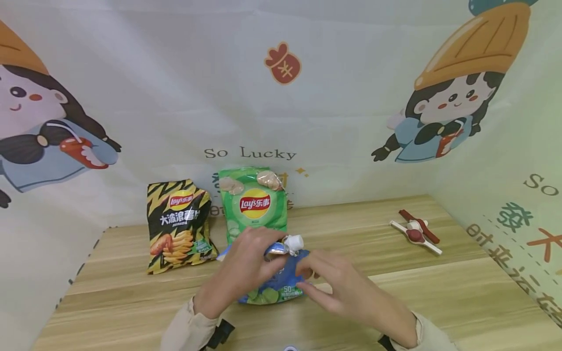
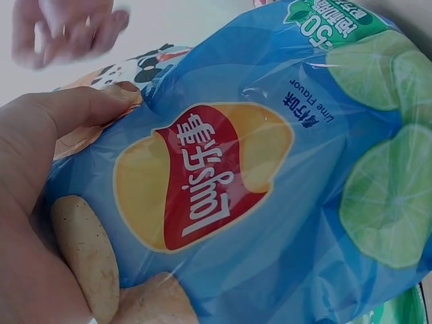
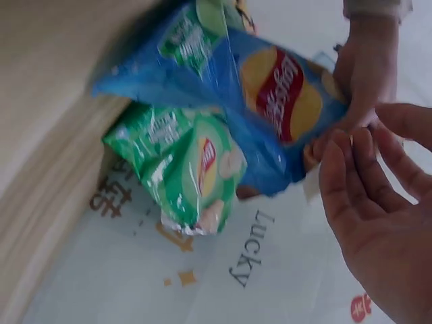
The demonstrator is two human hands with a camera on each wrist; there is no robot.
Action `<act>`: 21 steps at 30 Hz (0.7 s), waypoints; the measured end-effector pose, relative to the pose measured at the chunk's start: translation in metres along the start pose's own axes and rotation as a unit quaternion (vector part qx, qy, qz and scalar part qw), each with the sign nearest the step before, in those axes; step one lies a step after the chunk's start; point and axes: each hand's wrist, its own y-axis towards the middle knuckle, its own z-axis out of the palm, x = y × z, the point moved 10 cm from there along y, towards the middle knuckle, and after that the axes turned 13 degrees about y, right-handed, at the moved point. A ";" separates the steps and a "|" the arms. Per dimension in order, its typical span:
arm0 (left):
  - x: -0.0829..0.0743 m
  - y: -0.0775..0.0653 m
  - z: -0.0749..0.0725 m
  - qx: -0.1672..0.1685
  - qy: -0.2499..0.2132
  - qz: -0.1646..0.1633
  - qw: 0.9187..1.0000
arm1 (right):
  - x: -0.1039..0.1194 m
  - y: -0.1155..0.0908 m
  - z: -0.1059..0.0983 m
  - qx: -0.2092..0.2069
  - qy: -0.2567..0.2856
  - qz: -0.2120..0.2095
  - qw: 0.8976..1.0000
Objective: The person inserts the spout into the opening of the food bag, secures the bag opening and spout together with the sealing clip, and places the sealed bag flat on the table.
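Observation:
My left hand (image 1: 248, 263) grips the top of a blue Lay's lime-flavour chip bag (image 2: 317, 196), its thumb pressed along the upper edge. The bag stands tilted above the table, its lime pictures toward the bottom. A white cap-like piece (image 1: 295, 243) sticks out at the bag's top, beside the left fingers; its lower part is hidden by the hand. Close on the right of the bag is my right hand (image 1: 340, 282), fingers loosely bent and thumb apart. Nothing shows between the right fingers (image 3: 368, 169) in the right wrist view.
Behind the blue bag a green Lay's bag (image 1: 254, 204) leans at the printed backdrop. A black-and-yellow striped Lay's bag (image 1: 177, 229) stands to its left. On the right of the wooden table (image 1: 351, 229) lie a red clip (image 1: 432, 234) and a white clip (image 1: 430, 247), crossing closely, with round middle parts.

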 end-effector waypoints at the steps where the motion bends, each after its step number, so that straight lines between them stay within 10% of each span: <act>1: 0.000 0.000 0.000 -0.002 -0.001 0.001 1.000 | 0.002 -0.005 0.007 0.019 -0.001 -0.002 1.000; 10: 0.000 0.000 0.003 -0.001 0.009 0.005 1.000 | -0.011 -0.051 0.059 0.207 0.052 0.097 0.972; 21: 0.005 -0.003 -0.001 0.001 0.016 0.003 1.000 | -0.002 -0.082 0.102 0.327 0.028 0.029 0.944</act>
